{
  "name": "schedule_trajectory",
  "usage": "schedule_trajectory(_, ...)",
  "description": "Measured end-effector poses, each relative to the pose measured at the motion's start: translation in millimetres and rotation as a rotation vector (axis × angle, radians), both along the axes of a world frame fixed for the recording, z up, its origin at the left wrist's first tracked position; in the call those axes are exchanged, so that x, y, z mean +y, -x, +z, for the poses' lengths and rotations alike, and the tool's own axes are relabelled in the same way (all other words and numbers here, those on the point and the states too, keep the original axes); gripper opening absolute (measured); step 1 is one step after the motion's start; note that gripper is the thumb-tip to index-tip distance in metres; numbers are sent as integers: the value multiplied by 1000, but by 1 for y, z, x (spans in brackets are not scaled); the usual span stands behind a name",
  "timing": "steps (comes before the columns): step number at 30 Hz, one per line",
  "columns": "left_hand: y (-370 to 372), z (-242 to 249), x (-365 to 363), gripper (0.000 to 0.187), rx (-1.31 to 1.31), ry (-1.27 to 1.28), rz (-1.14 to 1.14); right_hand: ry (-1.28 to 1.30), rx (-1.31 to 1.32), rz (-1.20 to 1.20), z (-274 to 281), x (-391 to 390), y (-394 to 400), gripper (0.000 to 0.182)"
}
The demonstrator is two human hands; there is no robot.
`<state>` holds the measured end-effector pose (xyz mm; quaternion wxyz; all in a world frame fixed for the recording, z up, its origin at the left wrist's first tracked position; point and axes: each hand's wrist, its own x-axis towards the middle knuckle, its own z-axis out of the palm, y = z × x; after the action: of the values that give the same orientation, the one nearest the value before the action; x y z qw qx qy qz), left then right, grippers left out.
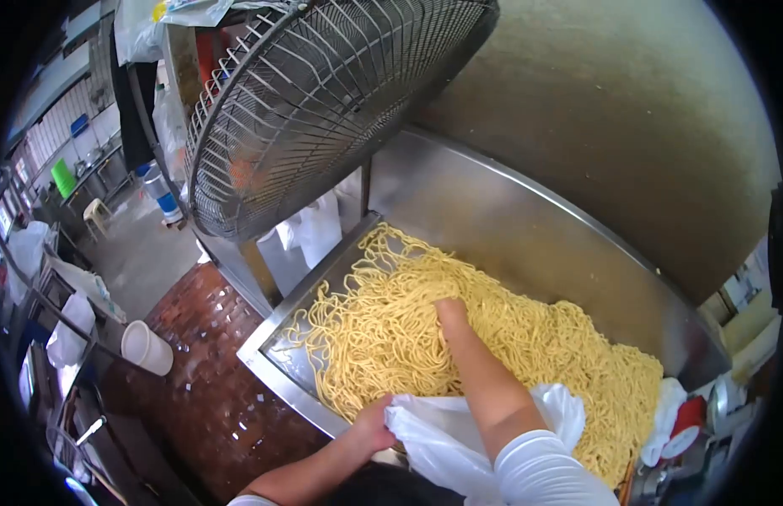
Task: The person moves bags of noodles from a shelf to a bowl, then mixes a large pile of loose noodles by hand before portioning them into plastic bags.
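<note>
A wide heap of yellow noodles (391,337) covers most of a stainless steel tray (526,211) in front of me. My right hand (450,314) reaches into the middle of the heap, its fingers hidden among the strands. At the tray's near edge, my left hand (376,424) is closed on the rim of a white plastic bag (438,434). The bag hangs against the near side of the tray, below my right forearm. What is inside the bag cannot be seen.
A large wire-caged fan (324,101) leans over the tray's far left corner. On the wet brick floor (214,371) stands a white bucket (147,347). A red container (688,419) and metal pots crowd the right end. A green bucket stack (63,178) is farther back.
</note>
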<state>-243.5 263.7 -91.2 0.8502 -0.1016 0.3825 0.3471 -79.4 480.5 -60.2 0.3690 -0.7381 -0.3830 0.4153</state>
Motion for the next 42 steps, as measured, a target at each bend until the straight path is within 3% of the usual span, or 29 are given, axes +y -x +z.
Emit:
schedule_trajectory(2, -5, -1, 4, 46, -50, -24, -10, -37, 444, -163, 30, 5, -8, 38)
schedule_trajectory(3, -9, 1, 8, 47, -34, -33, 23, -170, 374, -134, 60, 4, -13, 34)
schedule_trajectory(4, -11, 2, 12, 49, -18, -42, 56, -255, 598, -181, 85, 16, -19, 33)
schedule_trajectory(5, -11, 1, 15, 46, -59, -54, 60, -331, 825, -32, 111, 32, -35, 34)
schedule_trajectory(6, -11, 2, 18, 46, -66, -54, 52, -438, 793, 37, 130, 54, -58, 33)
schedule_trajectory(9, -15, 21, 30, 49, -134, -65, 71, -571, 765, 38, 280, 29, -56, 32)
schedule_trajectory(12, -24, 25, 49, 50, -186, -125, 79, -717, 731, 197, 351, -24, -51, 33)
schedule_trajectory(16, -36, -16, 91, 44, -192, -196, 127, -748, 514, 236, 288, -39, -83, 42)
schedule_trajectory(18, -35, -7, 104, 36, -178, -136, 132, -506, 139, 58, 209, -73, -89, 47)
schedule_trajectory(20, -33, -17, 118, 32, -114, -207, 72, -37, -237, 358, 87, -116, -117, 49)
schedule_trajectory(21, -35, -54, 134, 20, -341, -248, 47, 116, -292, 613, 41, -143, -116, 48)
schedule_trajectory(22, -41, -55, 135, 20, -338, -243, 45, 223, -282, 828, 13, -167, -110, 48)
schedule_trajectory(24, -58, -46, 131, 11, -175, -131, 103, 312, -92, 1124, 28, -190, -99, 47)
schedule_trajectory(25, -60, -14, 116, 7, -18, -126, 108, 307, 12, 1253, 52, -188, -93, 47)
schedule_trajectory(27, -49, 10, 98, 8, 3, -130, 38, 198, 161, 1484, 77, -175, -79, 47)
schedule_trajectory(29, -34, 27, 81, 10, 13, -144, -16, -10, 139, 1622, 87, -148, -64, 46)
schedule_trajectory(30, -24, 31, 64, 12, 54, -147, 11, -93, -15, 1629, 91, -131, -54, 46)
schedule_trajectory(32, -6, 24, 35, 14, 107, -147, 53, 317, -882, 1462, 149, -101, -10, 40)
schedule_trajectory(33, 3, 15, 19, 17, 127, -126, 19, 242, -982, 1421, 137, -90, 10, 40)
schedule_trajectory(34, 9, 9, 4, 21, 147, -104, -15, 165, -1078, 1375, 116, -78, 31, 40)
schedule_trajectory(36, 7, 6, -23, 25, 104, -48, 30, -196, -813, 1313, 69, -79, 78, 43)
schedule_trajectory(38, 6, 31, -34, 30, 43, -2, 53, -517, -857, 1333, 10, -82, 113, 55)
schedule_trajectory(39, 7, 57, -38, 32, 92, -63, 45, -511, -867, 1328, -10, -69, 106, 55)
schedule_trajectory(40, 9, 70, -39, 35, 141, -123, 33, -281, -1072, 1266, -28, -56, 96, 65)
schedule_trajectory(41, 13, 57, -41, 37, 203, -107, -26, -41, -1258, 1187, -36, -50, 86, 75)
schedule_trajectory(42, 17, 37, -43, 37, 195, -103, -34, 113, -1139, 1078, -9, -32, 47, 98)
